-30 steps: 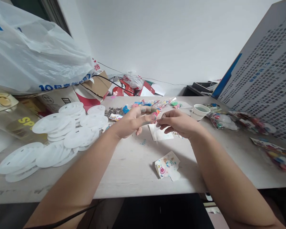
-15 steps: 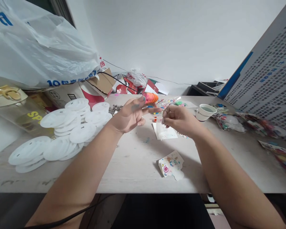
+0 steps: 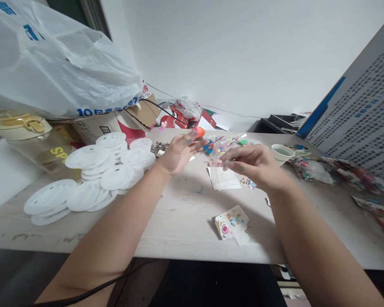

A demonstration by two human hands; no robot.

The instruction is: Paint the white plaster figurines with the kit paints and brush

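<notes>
My left hand (image 3: 181, 152) is raised above the table with an orange and pink piece (image 3: 199, 131) between thumb and forefinger; its other fingers extend to the right. Some bluish stain marks the thumb. To its right, my right hand (image 3: 248, 164) has thumb and fingertips pinched together at a piece of clear plastic (image 3: 216, 157), whose exact shape I cannot make out. Below the plastic lies a white card (image 3: 225, 179). Behind the hands is a clear bag with colourful small pieces (image 3: 240, 140). Nearer me sits a creased, paint-stained paper (image 3: 233, 224).
Stacks of white discs (image 3: 115, 177) spread on the left, beside a lidded bottle (image 3: 35, 140) and a large plastic bag (image 3: 60, 64). A paper cup (image 3: 281, 153) stands at right, near packets of colourful parts (image 3: 312, 168). A printed board (image 3: 355, 102) leans at far right.
The view has shifted slightly. My right hand's fingers have spread a little and the clear plastic has risen off the white card. My left hand still holds the orange and pink piece.
</notes>
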